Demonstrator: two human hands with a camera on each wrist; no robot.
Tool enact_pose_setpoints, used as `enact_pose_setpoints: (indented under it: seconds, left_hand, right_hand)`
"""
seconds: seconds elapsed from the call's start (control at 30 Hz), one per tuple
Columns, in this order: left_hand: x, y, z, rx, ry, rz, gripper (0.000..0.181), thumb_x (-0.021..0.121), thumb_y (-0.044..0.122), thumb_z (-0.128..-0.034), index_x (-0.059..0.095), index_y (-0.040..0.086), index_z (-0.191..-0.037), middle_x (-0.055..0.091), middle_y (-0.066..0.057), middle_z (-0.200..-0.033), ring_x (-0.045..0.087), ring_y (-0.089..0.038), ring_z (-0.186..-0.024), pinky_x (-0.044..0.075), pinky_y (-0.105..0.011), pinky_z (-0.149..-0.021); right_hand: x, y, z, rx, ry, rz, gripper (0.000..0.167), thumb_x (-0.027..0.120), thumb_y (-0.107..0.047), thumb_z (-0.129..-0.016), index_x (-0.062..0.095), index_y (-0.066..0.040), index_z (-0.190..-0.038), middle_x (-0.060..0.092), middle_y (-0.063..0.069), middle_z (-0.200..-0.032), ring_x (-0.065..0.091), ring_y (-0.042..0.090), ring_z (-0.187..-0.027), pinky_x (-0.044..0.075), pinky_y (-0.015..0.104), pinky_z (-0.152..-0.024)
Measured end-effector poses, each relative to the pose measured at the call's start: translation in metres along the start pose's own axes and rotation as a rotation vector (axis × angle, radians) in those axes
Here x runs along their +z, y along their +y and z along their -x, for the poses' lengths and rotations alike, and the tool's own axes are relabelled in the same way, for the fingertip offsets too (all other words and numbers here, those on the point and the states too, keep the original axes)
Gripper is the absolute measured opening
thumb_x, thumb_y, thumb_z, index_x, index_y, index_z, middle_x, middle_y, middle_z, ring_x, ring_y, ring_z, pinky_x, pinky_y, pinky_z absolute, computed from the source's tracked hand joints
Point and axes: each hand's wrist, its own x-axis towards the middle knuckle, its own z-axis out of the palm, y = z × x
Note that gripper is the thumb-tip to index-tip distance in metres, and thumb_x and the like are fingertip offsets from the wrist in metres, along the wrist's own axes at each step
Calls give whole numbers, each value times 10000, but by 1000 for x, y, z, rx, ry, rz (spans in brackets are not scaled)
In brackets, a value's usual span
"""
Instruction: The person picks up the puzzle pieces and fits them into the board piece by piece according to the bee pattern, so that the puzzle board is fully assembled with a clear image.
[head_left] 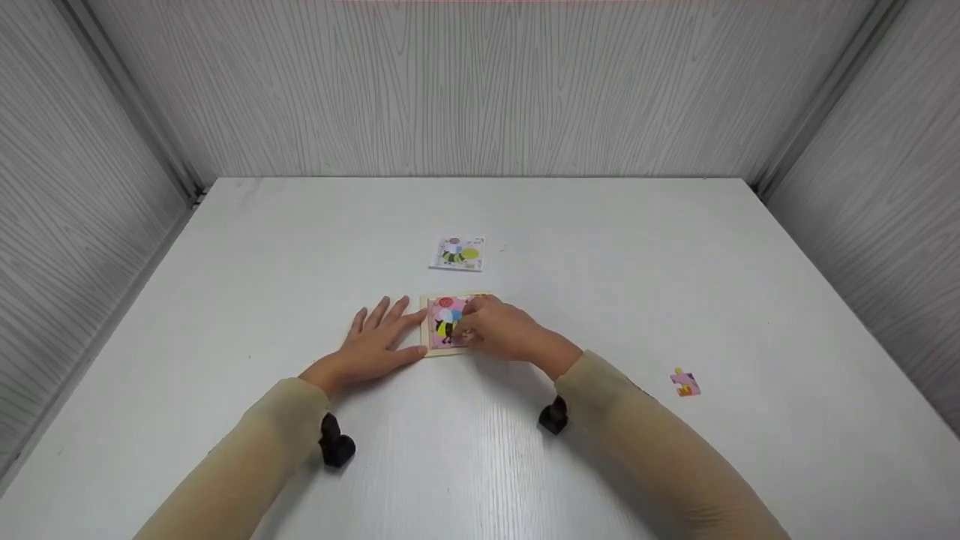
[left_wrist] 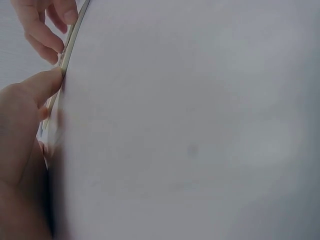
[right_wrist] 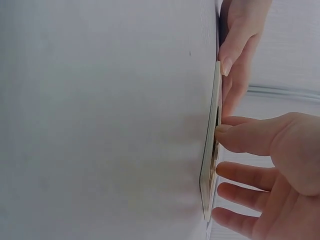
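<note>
A small jigsaw puzzle (head_left: 445,321) with a bee picture lies in a pale wooden frame (head_left: 424,330). My left hand (head_left: 379,345) lies spread on the table, its thumb and index fingertip touching the frame's left side. My right hand (head_left: 499,328) bends over the puzzle's right half and covers it. In the right wrist view, the right thumb (right_wrist: 245,137) and fingertips touch the puzzle inside the frame (right_wrist: 209,150); whether they pinch a piece is hidden. A loose puzzle piece (head_left: 685,382), pink with orange and yellow, lies apart on the right.
Behind the frame lies a square card (head_left: 459,254) with a similar bee picture. The white table (head_left: 615,247) is bounded by grey wood-grain panels (head_left: 480,90) at the back and sides. A black camera mount sits under each sleeve.
</note>
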Motion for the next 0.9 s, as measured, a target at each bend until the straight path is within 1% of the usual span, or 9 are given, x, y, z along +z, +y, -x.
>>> enact_pose_setpoints:
  seconds: [0.13,0.27,0.37,0.5,0.6,0.83,0.9]
  left_hand:
    - [0,0,0,-2,-2,-1,684,421,579,-912,233,260,-1487,20,-64,-1560,-89,-306,-1403,-100,-542,-1064]
    - [0,0,0,-5,-5,-5,688,413,587,-910,226,265,-1489,15,-59,-1561,-94,-300,-1403,-100,-543,-1064]
    - [0,-1,-1,-7,-4,-7,691,410,594,-908,224,270,-1489,14,-55,-1561,-98,-296,-1403,-105,-540,-1064]
    - [0,-2,0,1,7,-8,689,416,587,-909,233,260,-1487,26,-66,-1560,-86,-303,-1404,-100,-540,-1065]
    - [0,-2,0,13,16,-6,681,431,561,-916,249,233,-1485,41,-91,-1557,-71,-324,-1402,-94,-549,-1063]
    - [-1,-1,0,9,11,-13,673,420,563,-920,239,248,-1487,35,-78,-1559,-75,-311,-1404,-90,-541,-1067]
    - [-1,-1,0,16,10,-11,675,416,562,-922,238,240,-1487,36,-84,-1558,-75,-319,-1403,-90,-549,-1064]
  right_hand:
    - [0,-1,0,29,-50,19,227,622,-263,-902,708,-213,-1107,525,30,-1200,441,191,-1094,400,351,-963]
    - [-2,-3,1,51,-88,37,231,612,-288,-905,702,-253,-1115,499,23,-1241,410,204,-1136,371,407,-984]
    - [-3,-4,0,46,-67,41,220,622,-284,-899,713,-246,-1096,514,25,-1227,412,208,-1149,374,429,-978]
    - [-1,-4,-2,32,-13,-16,195,650,-239,-884,733,-179,-1049,544,39,-1157,460,185,-1077,415,356,-945]
    - [0,-4,-3,20,9,-52,187,655,-208,-880,734,-147,-1038,554,41,-1121,488,166,-1022,436,301,-912]
    - [0,-4,-2,12,4,-91,201,663,-190,-872,729,-158,-1060,571,25,-1125,502,150,-1020,443,279,-905]
    - [0,-4,0,15,-7,-82,212,667,-205,-870,726,-170,-1070,574,24,-1140,503,155,-1030,442,284,-912]
